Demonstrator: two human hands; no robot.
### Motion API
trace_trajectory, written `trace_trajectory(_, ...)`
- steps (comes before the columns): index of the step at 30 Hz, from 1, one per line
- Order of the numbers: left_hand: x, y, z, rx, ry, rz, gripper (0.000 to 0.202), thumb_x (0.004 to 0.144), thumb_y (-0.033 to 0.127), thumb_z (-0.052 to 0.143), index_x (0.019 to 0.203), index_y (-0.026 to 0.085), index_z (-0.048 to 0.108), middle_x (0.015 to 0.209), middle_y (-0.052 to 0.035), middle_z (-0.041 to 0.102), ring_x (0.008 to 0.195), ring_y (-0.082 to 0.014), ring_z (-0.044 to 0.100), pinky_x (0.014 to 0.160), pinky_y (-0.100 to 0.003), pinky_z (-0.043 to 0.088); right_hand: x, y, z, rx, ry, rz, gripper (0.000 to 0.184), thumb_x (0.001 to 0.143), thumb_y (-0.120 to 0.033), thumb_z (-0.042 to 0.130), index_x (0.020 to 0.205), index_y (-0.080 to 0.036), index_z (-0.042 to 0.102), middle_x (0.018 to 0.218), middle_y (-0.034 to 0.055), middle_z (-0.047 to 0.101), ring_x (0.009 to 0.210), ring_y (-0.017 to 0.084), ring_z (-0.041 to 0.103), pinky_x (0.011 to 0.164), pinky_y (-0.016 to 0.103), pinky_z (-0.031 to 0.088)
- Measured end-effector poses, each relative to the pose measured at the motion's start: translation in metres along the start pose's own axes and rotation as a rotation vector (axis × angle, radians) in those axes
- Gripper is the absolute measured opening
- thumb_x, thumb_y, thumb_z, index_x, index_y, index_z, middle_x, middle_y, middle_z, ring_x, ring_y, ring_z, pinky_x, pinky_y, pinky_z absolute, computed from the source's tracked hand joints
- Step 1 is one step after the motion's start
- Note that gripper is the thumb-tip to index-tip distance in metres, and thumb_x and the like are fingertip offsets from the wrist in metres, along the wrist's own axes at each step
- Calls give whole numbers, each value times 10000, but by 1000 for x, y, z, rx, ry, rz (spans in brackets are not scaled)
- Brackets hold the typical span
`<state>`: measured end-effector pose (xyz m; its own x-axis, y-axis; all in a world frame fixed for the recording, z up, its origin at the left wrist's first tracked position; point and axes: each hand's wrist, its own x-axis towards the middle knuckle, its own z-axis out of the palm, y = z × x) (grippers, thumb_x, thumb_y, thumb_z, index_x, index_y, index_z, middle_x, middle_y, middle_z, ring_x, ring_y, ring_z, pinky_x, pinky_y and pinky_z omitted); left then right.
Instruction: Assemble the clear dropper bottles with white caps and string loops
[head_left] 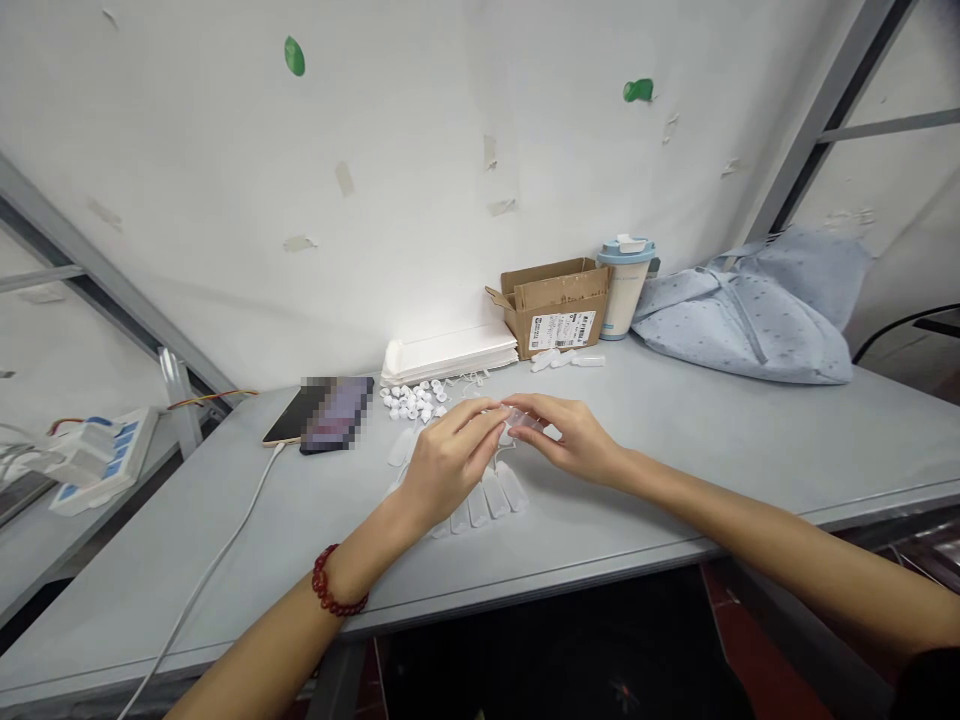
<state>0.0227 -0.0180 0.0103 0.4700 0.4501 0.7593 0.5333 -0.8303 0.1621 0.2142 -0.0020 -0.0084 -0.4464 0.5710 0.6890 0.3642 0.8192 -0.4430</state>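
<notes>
Now, arms: we reach both forearms inward over the grey table [750,430], wrists low, hands meeting at centre.
Left hand [450,465]: fingers curled, thumb and forefinger pinching one end of a small clear tube [525,420].
Right hand [574,440]: fingertips closed on the same tube's other end.
Tube position: held just above a row of tubes [487,498] lying on the table; white caps [412,400] near.

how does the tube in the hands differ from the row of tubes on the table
The held tube is up off the table, pinched between the left hand and right hand; the row of tubes lies flat on it. The held tube is single, turned crosswise; the row of tubes sits side by side. Both look small and clear.
</notes>
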Motion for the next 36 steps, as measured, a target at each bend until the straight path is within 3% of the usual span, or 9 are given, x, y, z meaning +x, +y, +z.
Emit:
trace_trajectory(4, 3, 4, -1, -151, 29, -183, 133, 871, 193, 535, 964, 165, 626, 922, -63, 675, 728, -134, 620, 653, -265, 524, -2, 2, 2, -62, 38, -77, 238, 889, -265, 522, 1105, -163, 515, 945, 89, 660, 651, 126, 622, 610, 257, 525)
trace_trajectory(7, 4, 5, -2, -201, -6, -271, 111, 853, 217, 567, 907, 157, 643, 883, -59, 677, 691, -128, 609, 607, -252, 506, -2, 1, 2, -130, 46, -147, 217, 893, -251, 515, 1089, -161, 498, 894, 83, 656, 636, 130, 615, 587, 255, 511)
trace_trajectory(13, 4, 5, -2, -238, -65, -303, 106, 846, 222, 572, 892, 162, 648, 881, -54, 676, 688, -124, 607, 620, -253, 506, -3, -1, 2, -216, 36, -176, 200, 893, -276, 520, 1052, -160, 487, 869, 81, 659, 656, 142, 629, 563, 244, 504)
trace_trajectory(18, 5, 5, -4, -261, -87, -312, 113, 854, 214, 564, 917, 163, 643, 907, -51, 665, 708, -122, 609, 617, -238, 509, -4, -1, 2, -153, 17, -157, 200, 918, -259, 471, 1087, -153, 473, 915, 96, 666, 675, 139, 641, 583, 249, 518)
trace_trajectory(22, 4, 4, -2, -209, -84, -255, 139, 872, 201, 535, 970, 170, 628, 952, -60, 636, 692, -111, 597, 582, -228, 508, -3, -1, 2, -109, 12, -128, 218, 915, -237, 468, 1108, -139, 494, 930, 109, 670, 700, 147, 642, 615, 265, 528)
trace_trajectory(27, -1, 0, 1, -10, 22, -46, 194, 874, 162, 510, 1060, 157, 566, 1054, -105, 582, 734, -119, 601, 670, -276, 535, -1, -2, 1, -37, 33, -28, 188, 900, -271, 495, 1033, -149, 546, 839, 77, 663, 667, 138, 622, 622, 270, 531)
trace_trajectory(31, -3, 1, 3, 101, -10, 111, 243, 851, 153, 539, 1093, 154, 523, 1047, -114, 594, 887, -175, 611, 705, -282, 542, 1, -7, -1, 132, 21, 148, 171, 869, -299, 534, 958, -155, 560, 809, 58, 654, 695, 139, 644, 652, 267, 548)
trace_trajectory(36, -3, 6, 4, 206, -60, 154, 332, 836, 251, 584, 1127, 120, 492, 1088, -160, 589, 988, -242, 595, 778, -346, 545, 2, -11, 0, 362, 18, 400, 223, 832, -373, 571, 899, -161, 556, 787, 54, 667, 693, 165, 670, 606, 272, 539)
